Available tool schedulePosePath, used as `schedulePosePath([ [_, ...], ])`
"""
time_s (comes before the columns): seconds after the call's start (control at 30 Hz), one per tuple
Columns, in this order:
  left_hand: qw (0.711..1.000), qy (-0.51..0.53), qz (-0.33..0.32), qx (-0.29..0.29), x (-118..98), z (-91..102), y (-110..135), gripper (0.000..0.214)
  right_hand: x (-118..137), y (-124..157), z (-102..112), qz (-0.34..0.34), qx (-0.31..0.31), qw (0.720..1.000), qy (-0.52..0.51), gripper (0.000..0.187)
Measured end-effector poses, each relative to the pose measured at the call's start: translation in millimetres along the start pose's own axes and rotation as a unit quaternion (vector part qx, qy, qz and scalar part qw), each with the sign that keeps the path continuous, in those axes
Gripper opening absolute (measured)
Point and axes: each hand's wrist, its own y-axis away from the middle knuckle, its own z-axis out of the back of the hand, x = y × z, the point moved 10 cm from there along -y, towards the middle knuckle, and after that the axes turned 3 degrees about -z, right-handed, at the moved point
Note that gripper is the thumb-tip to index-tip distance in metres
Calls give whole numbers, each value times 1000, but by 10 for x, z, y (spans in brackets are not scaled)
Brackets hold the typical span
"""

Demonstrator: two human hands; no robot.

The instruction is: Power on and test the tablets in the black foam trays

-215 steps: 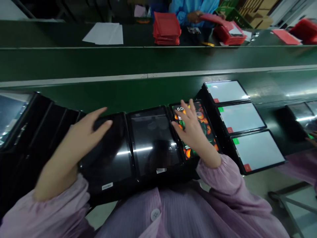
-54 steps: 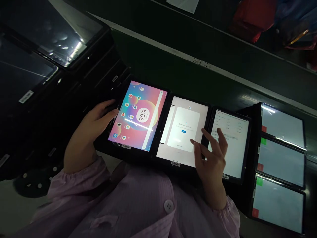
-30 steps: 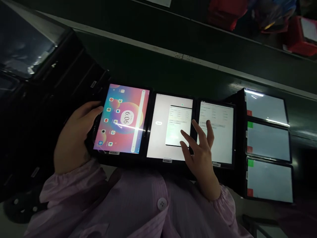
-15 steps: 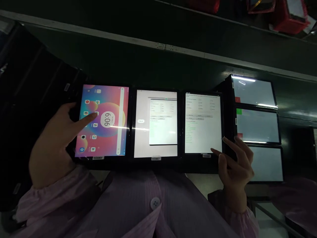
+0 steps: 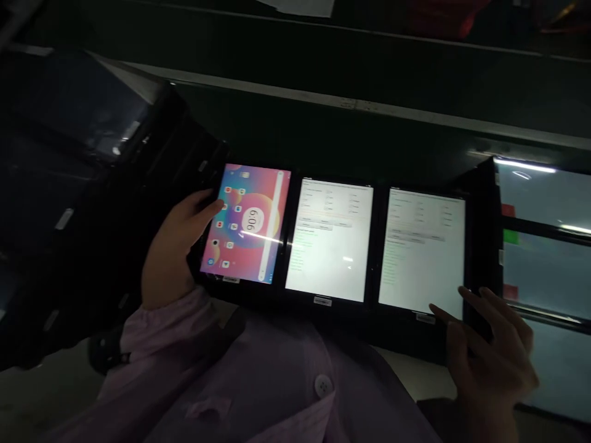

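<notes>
Three lit tablets lie side by side in front of me. The left tablet (image 5: 249, 224) shows a pink home screen with a clock; my left hand (image 5: 173, 255) grips its left edge, thumb on the screen. The middle tablet (image 5: 330, 243) and the right tablet (image 5: 422, 246) show white pages with text. At the right tablet's lower right corner, my right hand (image 5: 489, 351) curls its fingers round the edge, thumb at the screen's bottom.
A stack of dark tablets (image 5: 83, 203) sits to the left. Several tablets with pale screens and red and green marks (image 5: 545, 240) lie to the right. Beyond runs a dark green conveyor (image 5: 323, 67) with white paper (image 5: 302, 6) at the far side.
The middle tablet's screen has changed to a full white text page. My right hand has stayed at the right tablet's lower corner; my left thumb has slid back toward the left tablet's edge.
</notes>
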Motion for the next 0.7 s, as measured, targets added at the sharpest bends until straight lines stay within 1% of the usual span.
schedulePosePath([
  [0.07,995,71,68,-11,90,27,-26,45,-5,-5,-17,0,-3,1000,-12,59],
  [0.1,990,101,94,-14,128,30,-37,43,-8,-9,-33,1,-1,1000,-15,65],
  [0.17,985,134,110,-7,146,14,-57,44,-7,-16,-40,6,-7,1000,-18,69],
  [0.27,985,131,111,16,140,-22,-71,47,33,-28,-22,34,-23,999,-20,65],
  [0.33,990,101,96,27,120,-33,-94,50,24,-43,-33,32,-17,999,-15,59],
  [0.47,995,46,69,59,128,-110,-141,69,53,-74,-68,46,-1,999,-19,40],
  [0.53,996,26,61,58,157,-126,-142,74,79,-87,-100,57,10,998,-27,35],
  [0.7,998,11,56,42,205,-111,-119,70,83,-122,-127,48,12,998,-24,29],
])
